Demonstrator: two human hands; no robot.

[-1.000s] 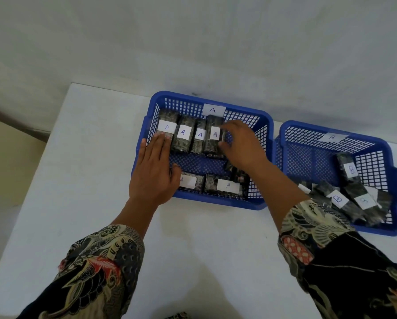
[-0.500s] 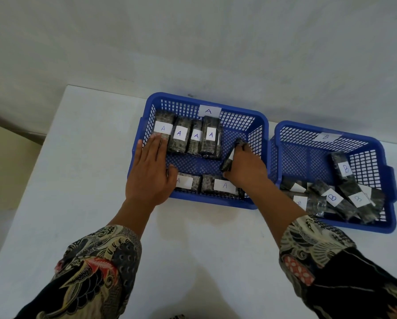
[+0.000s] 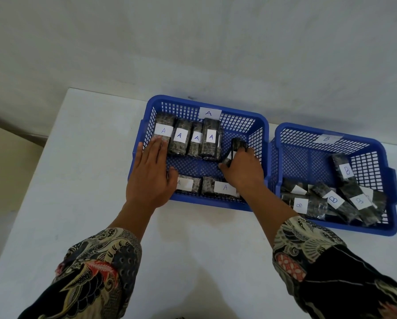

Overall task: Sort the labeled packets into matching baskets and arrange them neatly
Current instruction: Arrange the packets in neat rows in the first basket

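You've got a white table w/ a plain matte top, its far edge running just below a pale grey wall. Off the table's left side you see a beige floor strip, w/ a dark band along the wall's base. Patterned batik sleeves fill both lower corners: black, cream, red.

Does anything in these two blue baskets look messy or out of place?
Yes. The B basket is untidy: its packets lie heaped at crossed angles along the near side. In the A basket, four packets stand in a neat row, two more lie near the front, and the right hand holds one tilted packet.
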